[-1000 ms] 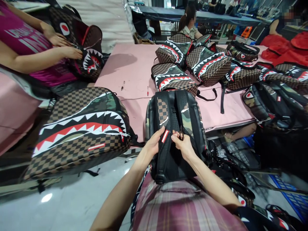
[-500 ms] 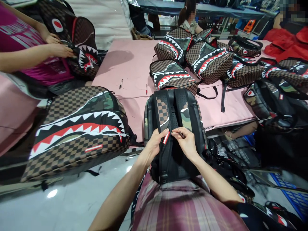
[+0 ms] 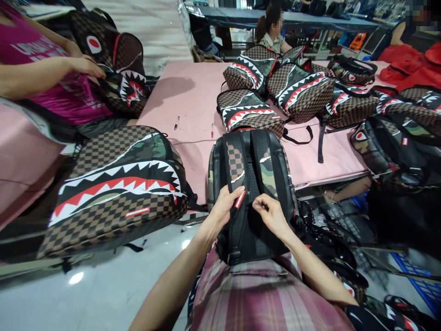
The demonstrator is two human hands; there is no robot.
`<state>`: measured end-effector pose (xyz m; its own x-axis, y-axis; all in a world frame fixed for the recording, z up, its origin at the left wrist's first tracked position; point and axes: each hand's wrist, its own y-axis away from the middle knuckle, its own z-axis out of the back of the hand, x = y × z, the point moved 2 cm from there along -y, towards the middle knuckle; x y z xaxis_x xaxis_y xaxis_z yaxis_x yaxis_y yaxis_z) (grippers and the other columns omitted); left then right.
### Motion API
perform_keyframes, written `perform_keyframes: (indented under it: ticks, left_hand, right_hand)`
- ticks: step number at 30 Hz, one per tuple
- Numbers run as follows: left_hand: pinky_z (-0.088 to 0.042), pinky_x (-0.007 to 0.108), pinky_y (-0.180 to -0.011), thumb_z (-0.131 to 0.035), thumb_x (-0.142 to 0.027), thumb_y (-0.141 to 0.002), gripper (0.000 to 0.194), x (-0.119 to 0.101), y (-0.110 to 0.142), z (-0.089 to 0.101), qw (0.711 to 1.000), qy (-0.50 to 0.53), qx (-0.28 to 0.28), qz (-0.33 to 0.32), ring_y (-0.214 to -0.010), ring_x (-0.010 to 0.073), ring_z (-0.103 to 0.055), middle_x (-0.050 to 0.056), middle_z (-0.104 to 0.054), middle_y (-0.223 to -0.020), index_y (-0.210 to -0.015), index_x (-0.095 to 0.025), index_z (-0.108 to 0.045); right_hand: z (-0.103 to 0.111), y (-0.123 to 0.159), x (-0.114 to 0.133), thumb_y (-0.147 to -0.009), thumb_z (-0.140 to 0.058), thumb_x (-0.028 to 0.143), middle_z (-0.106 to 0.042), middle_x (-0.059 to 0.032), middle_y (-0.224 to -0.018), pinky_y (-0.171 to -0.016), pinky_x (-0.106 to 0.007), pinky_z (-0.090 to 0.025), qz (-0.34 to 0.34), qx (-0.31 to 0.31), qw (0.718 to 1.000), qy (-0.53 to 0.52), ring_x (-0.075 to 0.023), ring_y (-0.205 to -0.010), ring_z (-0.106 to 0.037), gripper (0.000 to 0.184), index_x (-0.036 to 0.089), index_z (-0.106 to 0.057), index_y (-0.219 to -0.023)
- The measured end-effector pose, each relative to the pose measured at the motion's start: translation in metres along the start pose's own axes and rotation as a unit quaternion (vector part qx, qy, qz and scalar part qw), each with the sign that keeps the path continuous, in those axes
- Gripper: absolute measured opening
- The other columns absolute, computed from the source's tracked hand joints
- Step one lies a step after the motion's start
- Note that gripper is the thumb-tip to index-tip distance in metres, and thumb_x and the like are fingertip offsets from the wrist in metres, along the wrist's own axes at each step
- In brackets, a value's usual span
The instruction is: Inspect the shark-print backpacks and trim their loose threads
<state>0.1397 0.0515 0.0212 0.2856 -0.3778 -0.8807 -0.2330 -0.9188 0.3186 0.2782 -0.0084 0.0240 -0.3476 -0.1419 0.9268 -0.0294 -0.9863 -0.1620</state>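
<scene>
The backpack (image 3: 257,239) rests at the person's lap (image 3: 241,294), before the pink table (image 3: 193,108), straps facing up. The left hand (image 3: 222,206) pinches one strap (image 3: 236,232) beside its red label (image 3: 240,199). The right hand (image 3: 273,214) curls nearby; whether it holds anything, I cannot tell. Strap work seems in hand, calling next for a steady left hold.

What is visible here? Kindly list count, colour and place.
Near backpack: 1, mostly black, centre
Label: 1, red, on strap
Shark-mouth backpack: 1, brown-checked, left
Other backpacks: several, multicoloured, table, right, upper left
Table: 1, pink, ahead
Pens: 2, red, dark, table
Pile: 1, red, far right
Crate: 1, blue, lower right
Co-worker: 1, magenta top, upper left
Far people: at least 2, varied clothing, background
Left hand: 1, bare, holding strap
Right hand: 1, bare, curled, centre
</scene>
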Motion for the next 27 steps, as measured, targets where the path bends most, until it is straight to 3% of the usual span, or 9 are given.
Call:
perform_keyframes:
  ticks: [2, 4, 9, 14, 18, 23, 27]
  left_hand:
    - [-0.045, 0.028, -0.075, -0.075, -0.029, -0.059, 0.030, 0.000, 0.000, -0.001, 1.000, 0.007, 0.008, 0.001, -0.074, 0.0179, -0.062, 0.004, -0.069, -0.074, -0.082, -0.012, -0.067]
    - [-0.045, 0.027, -0.073, -0.075, -0.028, -0.058, 0.029, 0.000, -0.001, -0.001, 1.000, 0.012, 0.010, -0.003, -0.071, 0.0164, -0.061, 0.003, -0.068, -0.073, -0.082, -0.012, -0.067]
    - [-0.042, 0.023, -0.063, -0.077, -0.026, -0.055, 0.024, 0.000, -0.001, 0.001, 1.000, 0.026, 0.015, 0.007, -0.058, 0.0105, -0.055, -0.002, -0.064, -0.064, -0.072, -0.013, -0.065]
    - [-0.042, 0.024, -0.061, -0.078, -0.028, -0.054, 0.027, 0.000, 0.001, 0.004, 0.999, 0.032, 0.012, 0.034, -0.056, 0.0108, -0.055, -0.001, -0.064, -0.064, -0.072, -0.013, -0.064]
    - [-0.045, 0.027, -0.066, -0.076, -0.030, -0.056, 0.030, -0.002, 0.001, 0.005, 0.999, 0.025, 0.011, 0.033, -0.059, 0.0130, -0.058, 0.001, -0.066, -0.067, -0.077, -0.012, -0.065]
    - [-0.045, 0.029, -0.073, -0.074, -0.032, -0.059, 0.034, 0.001, 0.000, 0.000, 1.000, 0.002, 0.012, -0.016, -0.069, 0.0153, -0.060, 0.004, -0.068, -0.078, -0.084, -0.012, -0.066]
    - [-0.043, 0.032, -0.083, -0.071, -0.032, -0.062, 0.035, 0.002, 0.001, -0.004, 0.997, -0.036, -0.001, -0.075, -0.085, 0.0196, -0.060, 0.006, -0.068, -0.090, -0.090, -0.012, -0.065]
  right_hand:
    - [0.002, -0.004, 0.001, -0.083, -0.049, 0.024, -0.060, -0.0026, -0.080, -0.068, -0.026, -0.041, 0.026, -0.055, 0.998, -0.001, -0.0147, -0.074, -0.056, 0.013, 0.019, -0.060, -0.078]
    - [0.000, -0.012, 0.002, -0.082, -0.051, 0.021, -0.062, -0.0041, -0.086, -0.072, -0.026, -0.042, 0.064, -0.067, 0.996, -0.002, -0.0157, -0.080, -0.057, 0.012, 0.020, -0.063, -0.084]
    - [-0.008, -0.029, 0.005, -0.079, -0.049, 0.012, -0.060, -0.0036, -0.082, -0.070, -0.025, -0.042, 0.112, -0.042, 0.992, 0.039, -0.0150, -0.078, -0.057, 0.014, 0.019, -0.061, -0.078]
    - [-0.007, -0.026, 0.004, -0.075, -0.040, 0.002, -0.055, -0.0023, -0.078, -0.060, -0.023, -0.036, 0.132, 0.009, 0.977, 0.166, -0.0133, -0.068, -0.051, 0.022, 0.018, -0.054, -0.077]
    - [-0.004, -0.003, -0.007, -0.074, -0.039, 0.004, -0.052, 0.0006, -0.071, -0.059, -0.023, -0.035, 0.078, 0.054, 0.986, 0.137, -0.0119, -0.063, -0.050, 0.020, 0.019, -0.052, -0.074]
    - [-0.001, -0.001, -0.010, -0.082, -0.047, 0.022, -0.057, 0.0000, -0.072, -0.061, -0.023, -0.039, -0.014, -0.056, 0.998, 0.026, -0.0126, -0.066, -0.053, 0.015, 0.019, -0.058, -0.072]
    - [-0.006, -0.019, -0.008, -0.078, -0.057, 0.032, -0.063, -0.0011, -0.077, -0.062, -0.024, -0.041, -0.041, -0.074, 0.996, 0.021, -0.0142, -0.068, -0.057, 0.015, 0.019, -0.064, -0.080]
